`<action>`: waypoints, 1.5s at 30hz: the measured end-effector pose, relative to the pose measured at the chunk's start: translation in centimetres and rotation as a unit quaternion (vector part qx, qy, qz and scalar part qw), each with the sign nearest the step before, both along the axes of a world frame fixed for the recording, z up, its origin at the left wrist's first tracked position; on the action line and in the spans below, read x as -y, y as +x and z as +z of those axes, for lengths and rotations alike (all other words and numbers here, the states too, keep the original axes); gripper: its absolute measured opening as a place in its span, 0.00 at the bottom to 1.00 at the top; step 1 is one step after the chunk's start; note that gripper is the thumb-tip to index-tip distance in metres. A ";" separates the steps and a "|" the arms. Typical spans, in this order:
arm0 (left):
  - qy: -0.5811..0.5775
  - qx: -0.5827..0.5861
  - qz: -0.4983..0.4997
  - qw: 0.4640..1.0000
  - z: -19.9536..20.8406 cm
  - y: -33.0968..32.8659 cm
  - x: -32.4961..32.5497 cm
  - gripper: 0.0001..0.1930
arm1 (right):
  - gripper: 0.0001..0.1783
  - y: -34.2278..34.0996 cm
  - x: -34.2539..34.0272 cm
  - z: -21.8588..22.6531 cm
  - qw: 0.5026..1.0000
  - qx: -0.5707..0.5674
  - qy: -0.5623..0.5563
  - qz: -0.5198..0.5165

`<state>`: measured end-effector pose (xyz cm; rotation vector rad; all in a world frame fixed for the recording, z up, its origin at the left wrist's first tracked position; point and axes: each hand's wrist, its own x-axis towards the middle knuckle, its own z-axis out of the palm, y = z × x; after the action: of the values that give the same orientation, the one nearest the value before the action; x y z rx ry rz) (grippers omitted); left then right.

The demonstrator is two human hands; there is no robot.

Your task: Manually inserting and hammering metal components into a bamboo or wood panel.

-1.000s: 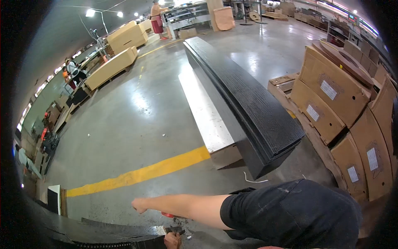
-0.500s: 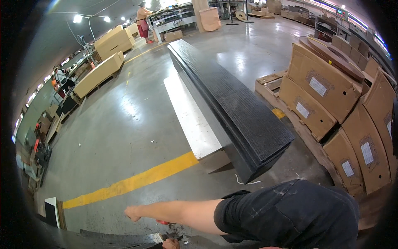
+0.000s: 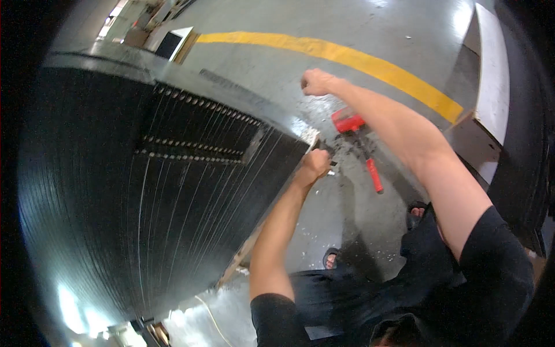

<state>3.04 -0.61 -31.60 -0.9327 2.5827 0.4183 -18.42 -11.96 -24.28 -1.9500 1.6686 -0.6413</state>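
My left hand [image 3: 315,163] is closed at the corner of a large stack of dark, wood-grained panels [image 3: 191,196]. A small dark piece sticks out past its fingers, too little of it showing to name. Beyond it, my right hand [image 3: 318,82] is held out over the floor with the arm stretched across, fingers curled into a fist. Whatever may be inside that fist is hidden. Below the right forearm, a red-headed mallet [image 3: 348,120] with a red grip lies on the floor among dark scraps.
Rows of small light dots line a recessed dark patch on the stack [image 3: 199,124]. A yellow line [image 3: 347,56] crosses the grey floor. On the right stands a white box-like support [image 3: 491,75] beside a long black panel [image 3: 526,115]. My sandalled feet [image 3: 330,260] are below.
My view has swung left and down, bringing the dark stack, the mallet and both arms into fuller sight. The left hand stays at the stack's corner; the right stays fisted and outstretched.
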 end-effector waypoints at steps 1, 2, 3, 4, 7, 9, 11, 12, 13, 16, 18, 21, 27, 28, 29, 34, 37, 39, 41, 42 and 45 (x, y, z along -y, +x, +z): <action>0.004 0.007 0.035 0.999 0.2 -0.5 -0.4 0.14 | 0.17 -0.3 -0.1 0.3 0.999 -0.008 0.041 -0.004; 0.007 0.012 0.069 0.998 0.2 -0.7 -0.6 0.14 | 0.17 -0.4 -0.3 0.3 0.999 -0.004 0.038 0.006; 0.013 0.011 0.046 0.999 0.2 -0.4 -0.9 0.13 | 0.18 -0.3 -0.6 0.3 1.000 0.005 0.014 0.004; 0.007 0.015 0.057 0.998 0.0 0.2 -0.9 0.13 | 0.18 0.2 -0.7 1.0 1.000 0.015 -0.012 0.006; -0.015 -0.076 0.065 0.995 -0.8 0.6 -0.9 0.16 | 0.18 1.2 -0.7 3.7 0.996 0.031 -0.085 0.002; -0.001 -0.070 0.062 0.996 -1.0 0.1 -0.7 0.13 | 0.17 1.2 -0.3 4.9 0.976 0.129 -0.168 -0.054; -0.014 -0.055 0.066 0.996 -1.1 0.7 -0.6 0.10 | 0.17 2.8 -0.1 9.0 0.951 0.200 -0.217 -0.088; -0.018 -0.057 0.070 0.996 -1.3 0.6 -0.6 0.10 | 0.17 3.3 -0.5 11.5 0.920 0.264 -0.261 -0.128; -0.016 -0.054 0.064 0.996 -1.4 0.3 -0.5 0.10 | 0.16 3.8 -1.3 14.1 0.906 0.262 -0.314 -0.110; -0.035 -0.032 0.027 0.999 -1.7 1.4 0.5 0.10 | 0.12 7.6 -5.2 21.3 0.854 0.300 -0.424 -0.021; -0.014 -0.041 0.027 0.999 -2.0 1.0 0.5 0.07 | 0.12 9.5 -7.9 23.6 0.819 0.341 -0.452 0.094; -0.017 -0.061 -0.001 0.998 -2.9 -0.9 -0.5 0.07 | 0.08 11.7 -8.9 21.6 0.806 0.306 -0.455 0.220; -0.059 -0.285 -0.027 0.956 -4.4 0.0 -0.3 0.16 | 0.24 15.4 -11.2 19.0 0.892 0.229 -0.317 0.226; -0.081 -0.424 -0.034 0.901 -3.9 0.0 -0.4 0.17 | 0.25 15.4 -10.8 18.4 0.902 0.211 -0.308 0.216; -0.052 -0.419 -0.064 0.904 -3.3 0.2 -0.2 0.22 | 0.25 15.4 -10.5 17.7 0.902 0.204 -0.318 0.207; -0.063 -0.461 -0.054 0.883 -3.7 0.8 0.2 0.17 | 0.20 16.5 -10.5 18.4 0.877 0.211 -0.369 0.225; -0.031 -0.322 -0.033 0.946 -3.5 1.6 -0.1 0.11 | 0.13 15.3 -9.2 18.6 0.834 0.230 -0.419 0.275; 0.003 -0.160 0.023 0.987 -3.5 2.0 0.1 0.10 | 0.10 14.4 -9.0 19.8 0.799 0.248 -0.468 0.285; 0.001 -0.178 0.035 0.983 -3.1 2.4 0.1 0.11 | 0.10 12.7 -8.3 20.7 0.787 0.321 -0.481 0.217; -0.002 -0.196 0.045 0.980 -2.7 2.5 0.0 0.11 | 0.12 11.7 -8.0 21.3 0.804 0.326 -0.466 0.173; 0.040 -0.158 0.066 0.984 -1.9 1.6 -0.1 0.12 | 0.29 9.1 -6.7 21.6 0.853 0.299 -0.422 0.075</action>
<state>4.62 -0.48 -33.48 -1.0906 2.7665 0.7559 -9.27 -5.22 -2.70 -2.0253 0.8691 -1.9230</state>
